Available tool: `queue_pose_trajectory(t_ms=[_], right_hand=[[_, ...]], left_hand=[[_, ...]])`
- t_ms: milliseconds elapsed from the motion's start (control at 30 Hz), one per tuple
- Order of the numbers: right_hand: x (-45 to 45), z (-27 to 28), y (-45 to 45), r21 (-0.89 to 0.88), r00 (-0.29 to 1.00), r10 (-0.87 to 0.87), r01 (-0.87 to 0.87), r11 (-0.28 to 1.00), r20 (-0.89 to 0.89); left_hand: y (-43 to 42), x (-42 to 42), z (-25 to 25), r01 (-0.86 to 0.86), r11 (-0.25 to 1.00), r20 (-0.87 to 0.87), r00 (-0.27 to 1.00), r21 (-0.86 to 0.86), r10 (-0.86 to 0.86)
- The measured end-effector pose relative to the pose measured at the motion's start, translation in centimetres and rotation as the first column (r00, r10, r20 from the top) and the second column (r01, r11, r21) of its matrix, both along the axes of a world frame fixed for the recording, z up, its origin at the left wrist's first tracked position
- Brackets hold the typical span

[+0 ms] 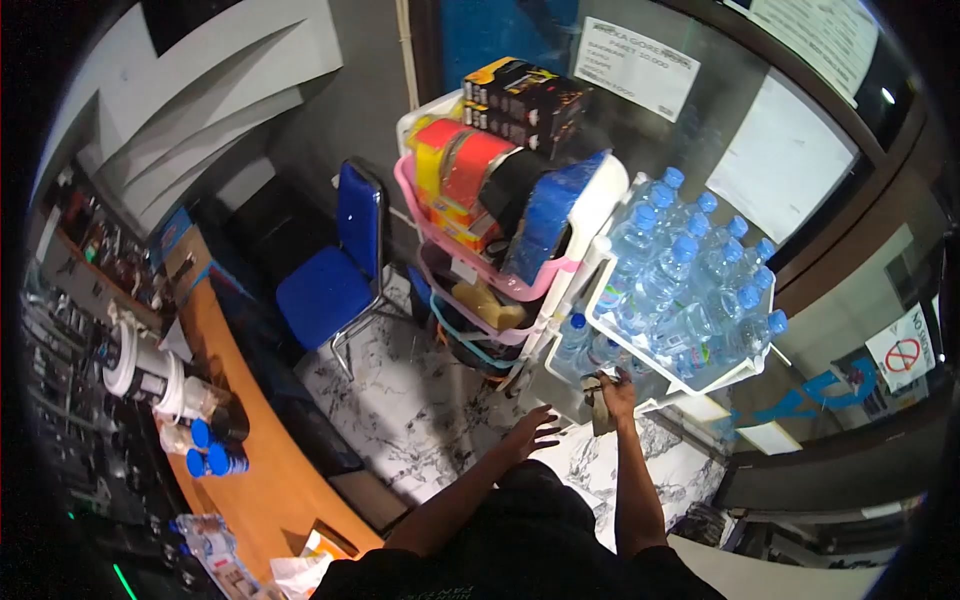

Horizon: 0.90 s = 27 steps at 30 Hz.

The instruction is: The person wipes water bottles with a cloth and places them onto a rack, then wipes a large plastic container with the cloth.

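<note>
My right hand point(619, 394) is closed on a crumpled grey-brown cloth point(601, 410) that hangs down from its fingers, beside the lower tier of a white rack point(690, 385). Fingers spread and holding nothing, my left hand point(531, 434) is a little to the left, over the marble-patterned floor. The upper tier is packed with clear water bottles point(685, 275) with blue caps. A few more bottles point(575, 340) stand in the lower tier, partly hidden behind the rack and my right hand.
A pink-rimmed basket shelf point(555, 285) full of packets stands left of the rack, with black boxes point(525, 100) on top. Further left are a blue chair point(335, 285) and an orange counter point(265, 450) with blue-lidded jars point(215, 460). A glass door frame borders the right.
</note>
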State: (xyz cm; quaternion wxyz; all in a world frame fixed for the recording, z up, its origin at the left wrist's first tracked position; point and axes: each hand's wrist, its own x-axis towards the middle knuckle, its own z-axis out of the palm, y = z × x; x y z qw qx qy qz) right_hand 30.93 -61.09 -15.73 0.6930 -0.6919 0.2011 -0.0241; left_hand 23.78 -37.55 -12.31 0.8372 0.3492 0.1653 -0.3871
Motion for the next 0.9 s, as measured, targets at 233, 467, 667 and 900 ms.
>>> queue_pose_trajectory(t_ms=[233,467,667,900], right_hand=[[-8.1,5.5,8.4,0.281,0.964,0.250,-0.218,0.935,-0.086],[-16.1,11.6,20.5,0.884,0.680,0.730,-0.295,0.361,-0.071],[-20.7,14.0,29.0,0.874,0.438,0.896,-0.403,0.273,-0.078],[-24.1,13.2,38.1,0.856,0.176,0.980,-0.488,0.170,-0.095]], left_hand=[[8.1,-6.8,4.6,-0.323,0.933,0.102,0.935,-0.156,0.341],[16.9,-18.8,7.7,-0.657,0.753,0.148,0.743,-0.028,0.653],[20.7,-28.9,8.7,-0.896,0.426,0.209,0.395,-0.128,0.894],[23.6,-36.2,12.9,-0.997,0.075,0.282,0.068,-0.013,0.957]])
